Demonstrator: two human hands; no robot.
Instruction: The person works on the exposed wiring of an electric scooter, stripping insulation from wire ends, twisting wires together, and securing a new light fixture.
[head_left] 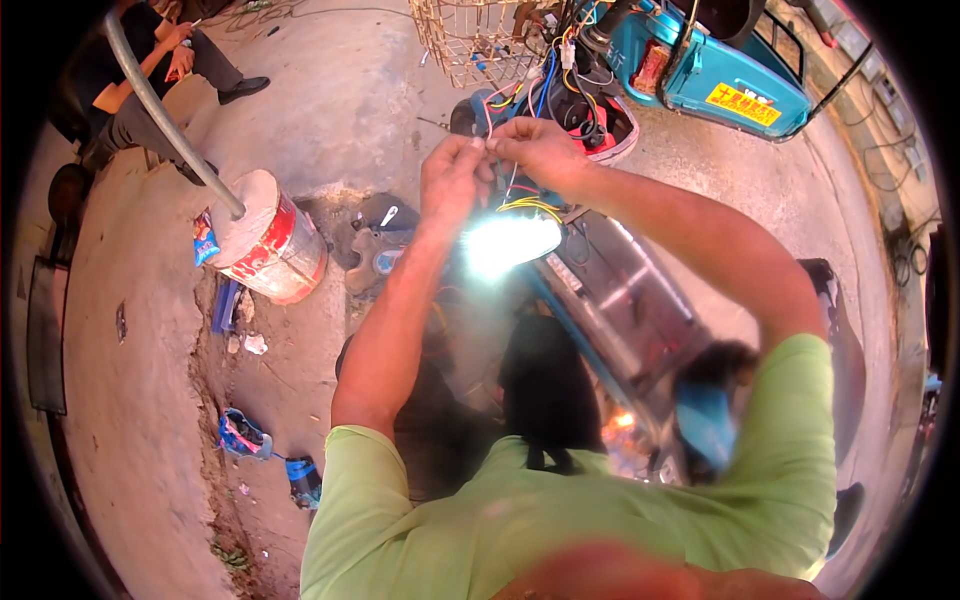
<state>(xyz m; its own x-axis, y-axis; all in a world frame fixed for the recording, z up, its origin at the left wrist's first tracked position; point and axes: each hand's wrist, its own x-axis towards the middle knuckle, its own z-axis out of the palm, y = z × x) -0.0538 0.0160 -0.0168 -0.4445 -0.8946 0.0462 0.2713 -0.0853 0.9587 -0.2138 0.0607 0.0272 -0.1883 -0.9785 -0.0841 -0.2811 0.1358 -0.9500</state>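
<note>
Above the bright glare of a lit lamp [512, 244], my two hands meet fingertip to fingertip. The thumb and fingers of my left hand [452, 182] are pinched on a thin pink wire [489, 112], which rises from between the hands. Close against it, my right hand [545, 152] also pinches thin wire; the exact spot is hidden by the fingers. A pale strand [511, 182] hangs below them toward the lamp. Yellow wires [535, 204] loop just over the lamp. Behind my hands lies a tangle of blue, yellow and black wires [572, 85] in an opened vehicle front.
A wire basket [478, 42] and a teal vehicle body panel [715, 80] stand at the far side. To the left, a concrete-filled bucket [285, 245] holds a metal pole [170, 110]. A seated person [165, 75] is at the far left. Small litter [243, 434] lies on the ground.
</note>
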